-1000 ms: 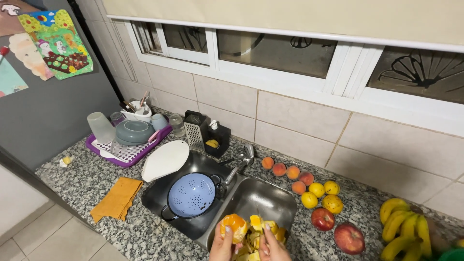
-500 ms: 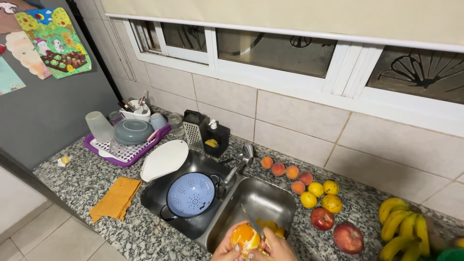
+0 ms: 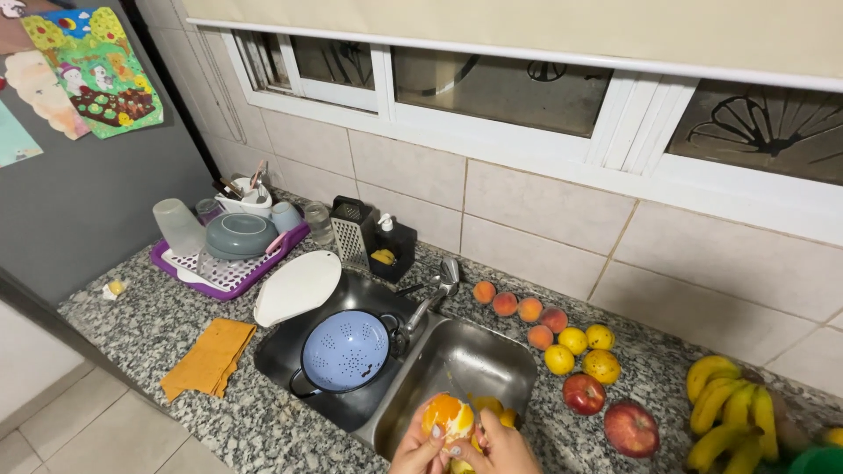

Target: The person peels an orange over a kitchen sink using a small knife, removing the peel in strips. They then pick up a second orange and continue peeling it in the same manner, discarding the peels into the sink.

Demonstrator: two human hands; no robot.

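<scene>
Left hand [image 3: 420, 452] and right hand [image 3: 502, 448] both grip half-peeled orange [image 3: 446, 415] over sink [image 3: 457, 360], so peel drops into basin. Blue colander [image 3: 345, 350] beside; fruit on counter [image 3: 645, 373].

Colourful children's drawings [image 3: 88, 75] on the grey fridge side [image 3: 105, 193], upper left; no packages or screens

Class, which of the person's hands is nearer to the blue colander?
Left. The left hand holds the orange on the colander's side; the right hand is farther away.
</scene>
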